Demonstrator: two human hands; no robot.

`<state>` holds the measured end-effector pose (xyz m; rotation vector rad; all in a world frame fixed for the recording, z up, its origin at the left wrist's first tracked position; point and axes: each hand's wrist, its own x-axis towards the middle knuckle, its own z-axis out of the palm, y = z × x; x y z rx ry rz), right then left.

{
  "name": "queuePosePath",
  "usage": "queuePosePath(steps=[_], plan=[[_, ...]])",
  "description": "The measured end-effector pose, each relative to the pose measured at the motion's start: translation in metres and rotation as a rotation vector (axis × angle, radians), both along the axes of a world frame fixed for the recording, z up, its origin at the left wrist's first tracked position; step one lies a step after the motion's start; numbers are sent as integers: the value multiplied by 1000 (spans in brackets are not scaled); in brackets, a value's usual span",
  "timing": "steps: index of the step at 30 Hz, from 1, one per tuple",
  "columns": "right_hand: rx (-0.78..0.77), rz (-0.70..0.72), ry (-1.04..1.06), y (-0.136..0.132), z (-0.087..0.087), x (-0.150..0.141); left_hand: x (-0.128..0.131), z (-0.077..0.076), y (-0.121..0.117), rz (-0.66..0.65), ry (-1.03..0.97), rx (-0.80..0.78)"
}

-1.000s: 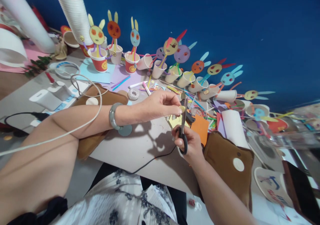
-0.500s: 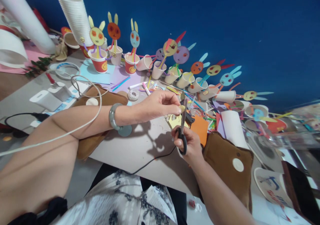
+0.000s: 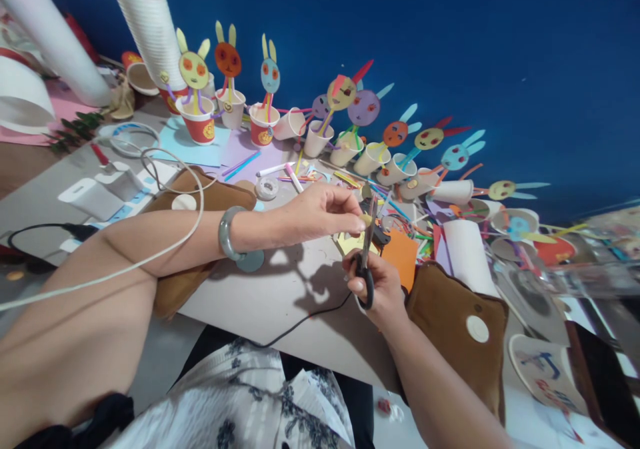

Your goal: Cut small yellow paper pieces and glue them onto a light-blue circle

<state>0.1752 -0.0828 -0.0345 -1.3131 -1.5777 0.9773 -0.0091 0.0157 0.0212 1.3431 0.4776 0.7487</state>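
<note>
In my right hand are black-handled scissors, their blades pointing up and away from me. My left hand pinches a small piece of yellow paper between thumb and fingertips, right beside the blades. The fingertips cover part of that piece. Below and behind them lies a larger cut yellow sheet. An orange sheet rests just past my right hand, with a small black tool near it.
Paper cups carrying paper rabbit figures line the blue wall. A tall cup stack stands at the back left. A white cable crosses over my left arm near a power strip. A brown pouch lies at the right.
Both hands stay in nearly the same place. The scissor tips and the small yellow piece have shifted very slightly; the view itself has barely moved.
</note>
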Motion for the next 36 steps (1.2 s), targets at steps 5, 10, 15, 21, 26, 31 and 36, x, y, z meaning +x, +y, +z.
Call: queuePosePath(steps=[5,10,15,21,26,31,36], plan=[[0,-4,9,0,1,0,0,1,0,1,-3,4],[-4,-1,17,0,-1,2,-1,0,0,12,-7,27],[-7,3,33,0,-1,1,-1,-1,0,7,-11,34],[-5,6,37,0,0,0,0,0,0,12,-19,28],[-6,5,29,0,-1,1,-1,1,0,14,-25,17],[-23,5,40,0,0,1,-1,2,-1,18,-34,20],[-18,10,39,0,-2,1,-2,1,0,7,-55,19]])
